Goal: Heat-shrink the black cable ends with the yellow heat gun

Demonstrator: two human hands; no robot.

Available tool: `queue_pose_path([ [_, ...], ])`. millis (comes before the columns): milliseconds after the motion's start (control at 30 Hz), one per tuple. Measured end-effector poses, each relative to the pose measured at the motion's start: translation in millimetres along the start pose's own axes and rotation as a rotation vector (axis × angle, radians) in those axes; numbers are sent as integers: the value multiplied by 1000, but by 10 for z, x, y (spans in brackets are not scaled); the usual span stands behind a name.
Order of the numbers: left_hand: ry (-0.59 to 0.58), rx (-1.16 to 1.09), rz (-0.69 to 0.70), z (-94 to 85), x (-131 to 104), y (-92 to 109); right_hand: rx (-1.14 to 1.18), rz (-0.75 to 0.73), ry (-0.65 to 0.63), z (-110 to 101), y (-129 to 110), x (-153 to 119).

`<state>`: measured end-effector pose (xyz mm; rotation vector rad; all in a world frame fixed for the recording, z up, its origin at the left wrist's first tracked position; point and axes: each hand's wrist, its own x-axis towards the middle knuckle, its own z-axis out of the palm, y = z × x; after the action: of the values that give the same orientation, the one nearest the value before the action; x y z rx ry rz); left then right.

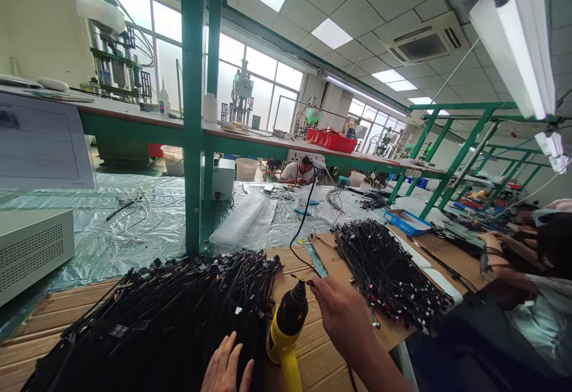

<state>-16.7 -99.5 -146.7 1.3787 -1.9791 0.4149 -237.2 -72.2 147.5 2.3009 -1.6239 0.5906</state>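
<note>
A wide pile of black cables (170, 320) covers the cardboard at the left. My left hand (226, 365) lies on its right part, fingers spread, holding nothing. A yellow heat gun (280, 338) with a dark nozzle stands between my hands, nozzle upward. My right hand (342, 314) is just right of the nozzle tip, fingertips pinched on a small thin dark piece over the nozzle; the piece is too small to make out clearly. A second cable bundle (388, 267) with white connector ends lies to the right.
A green post (193, 112) rises behind the left pile and carries a shelf with a red tray (331, 140). A grey metal box (36, 255) stands at the left. Bubble wrap (245, 219) and a blue box (407, 221) lie farther back. People sit at the right and across.
</note>
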Motion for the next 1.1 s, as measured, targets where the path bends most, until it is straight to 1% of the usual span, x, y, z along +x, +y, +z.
queue_pose_path([
  [200,18,25,31,-40,14,20,-3,4,-9,13,15,-13],
  [500,74,55,95,-14,15,3,-23,6,-24,22,15,-26],
  [633,82,70,111,-13,28,0,-28,10,-35,24,21,-31],
  [900,98,92,106,-19,23,4,13,19,-41,2,10,-37],
  [1100,101,102,99,-25,49,19,-9,28,-53,45,25,-19],
])
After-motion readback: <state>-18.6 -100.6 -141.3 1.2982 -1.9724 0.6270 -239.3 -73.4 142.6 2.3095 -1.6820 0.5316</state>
